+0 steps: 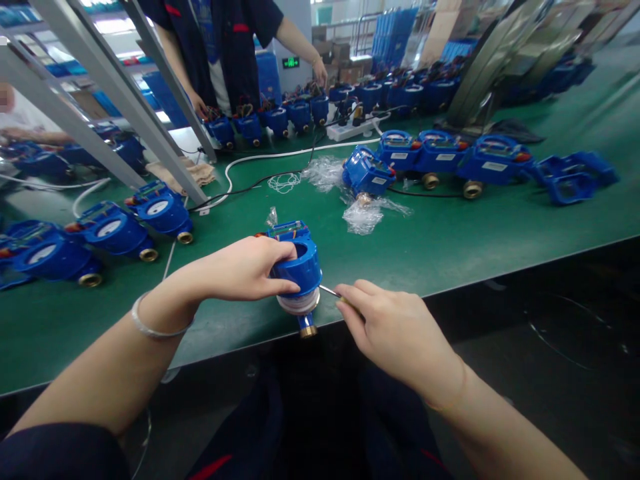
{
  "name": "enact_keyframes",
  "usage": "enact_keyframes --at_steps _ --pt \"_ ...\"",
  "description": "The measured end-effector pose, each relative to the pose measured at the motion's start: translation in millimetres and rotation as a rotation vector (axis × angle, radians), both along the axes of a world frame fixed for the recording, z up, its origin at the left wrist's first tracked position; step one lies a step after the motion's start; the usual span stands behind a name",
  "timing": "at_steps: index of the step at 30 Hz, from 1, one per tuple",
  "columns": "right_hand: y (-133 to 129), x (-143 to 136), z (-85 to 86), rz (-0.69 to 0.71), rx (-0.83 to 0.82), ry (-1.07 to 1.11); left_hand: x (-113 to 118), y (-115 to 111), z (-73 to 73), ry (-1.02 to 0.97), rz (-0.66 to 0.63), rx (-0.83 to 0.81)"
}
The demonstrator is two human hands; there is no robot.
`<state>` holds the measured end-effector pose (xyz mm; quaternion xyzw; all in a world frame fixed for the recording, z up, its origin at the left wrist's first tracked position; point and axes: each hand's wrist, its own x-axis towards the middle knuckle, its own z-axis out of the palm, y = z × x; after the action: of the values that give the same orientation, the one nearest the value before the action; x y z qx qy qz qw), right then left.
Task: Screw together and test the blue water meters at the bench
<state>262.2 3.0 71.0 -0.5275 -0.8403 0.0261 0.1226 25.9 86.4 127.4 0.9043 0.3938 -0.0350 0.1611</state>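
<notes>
A blue water meter (306, 268) stands near the front edge of the green table, its round blue housing above a pale ring and a brass-ended pipe stub. My left hand (250, 268) grips that housing from the left, fingers over the rim and inside the opening, thumb on the outer wall. In my right hand (387, 320) is a screwdriver (329, 291); its thin metal shaft points left and its tip meets the lower right side of the housing. Most of the screwdriver's handle is hidden by my fingers.
Several blue meters (116, 227) stand at the left, others (440, 155) at the right beside blue frames (570, 179). Crumpled clear plastic (364, 215) lies beyond my hands. Grey metal posts (107, 87) rise at left. Across the table (240, 340), a person (220, 53) stands by more meters and a power strip (350, 128).
</notes>
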Motion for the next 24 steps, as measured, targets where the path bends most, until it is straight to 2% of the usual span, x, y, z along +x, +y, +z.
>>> enact_keyframes --at_steps 11,16,24 --pt "-24 36 -5.8 -0.048 -0.029 0.16 -5 -1 -0.7 -0.073 0.002 -0.094" --pt "-19 26 -9.5 -0.002 -0.087 0.177 -2 1 1.3 -0.066 -0.01 -0.096" --pt "4 8 -11.4 -0.097 -0.055 0.149 -11 7 -6.4 -0.1 -0.055 -0.076"
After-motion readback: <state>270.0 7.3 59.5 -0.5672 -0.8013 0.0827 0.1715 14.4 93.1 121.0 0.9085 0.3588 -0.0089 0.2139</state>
